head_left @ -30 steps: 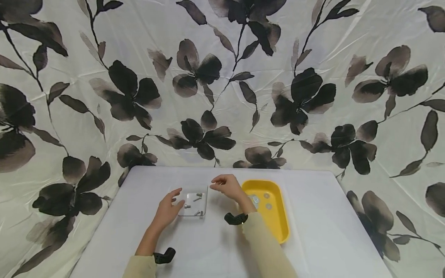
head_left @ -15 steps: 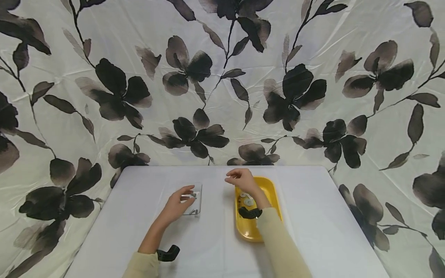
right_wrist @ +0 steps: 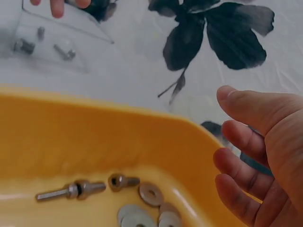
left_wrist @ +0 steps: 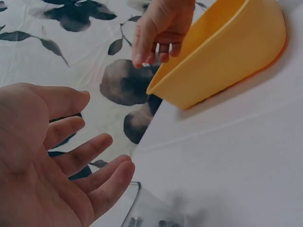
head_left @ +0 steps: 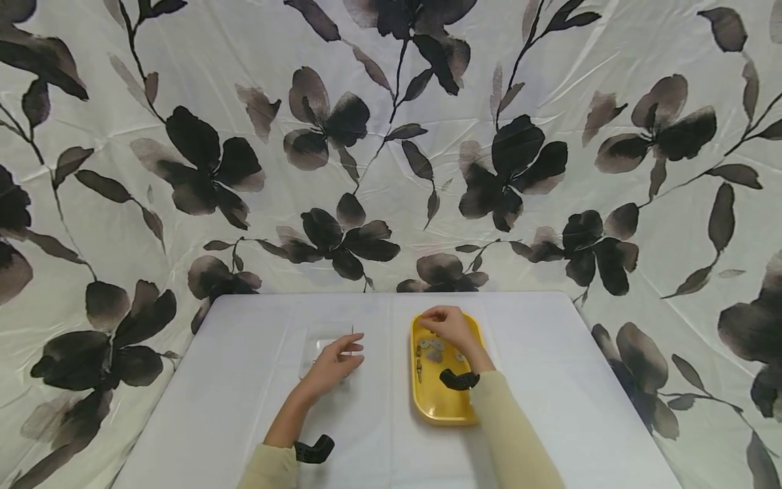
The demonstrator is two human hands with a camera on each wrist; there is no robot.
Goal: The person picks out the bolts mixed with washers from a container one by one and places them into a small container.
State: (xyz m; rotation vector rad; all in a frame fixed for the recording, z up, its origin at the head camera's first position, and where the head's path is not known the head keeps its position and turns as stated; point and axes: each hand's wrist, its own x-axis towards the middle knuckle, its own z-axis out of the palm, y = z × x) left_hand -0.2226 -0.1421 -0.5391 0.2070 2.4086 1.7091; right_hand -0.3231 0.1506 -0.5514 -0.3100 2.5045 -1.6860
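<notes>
Silver metal bolts (right_wrist: 124,181) lie on their sides on the floor of a yellow, round-cornered tray (head_left: 444,412), probably plastic, along the wall nearer the box. Flat grey metal washers (right_wrist: 151,194) lie beside them, some overlapping. More metal fasteners (right_wrist: 65,52) lie inside a clear, square-sided box (left_wrist: 154,204) on the white cloth-covered table (head_left: 201,414), well apart from the tray.

Grip status, right hand (right_wrist: 279,161): released. It is above the far part of the tray; thumb and fingers are apart, with nothing visible between them. Grip status, left hand (head_left: 332,370): released. Fingers are spread and slightly bent beside and over the clear box; contact with the box cannot be confirmed.

Handling, bolts: expect light, rigid, durable parts with smooth surfaces that may roll. Pinch across the head or the middle of the shank with thumb and forefinger; avoid the tip, where the part could pivot.

Handling, washers: expect thin, stiff discs that are hard to lift when flat. Take hold at opposite edges, or tilt one rim up with a fingertip first. Separate overlapping pieces before lifting.

Handling, containers: both are likely light and may slide if pushed; steady them by the rim. Treat the clear box as the more brittle.
</notes>
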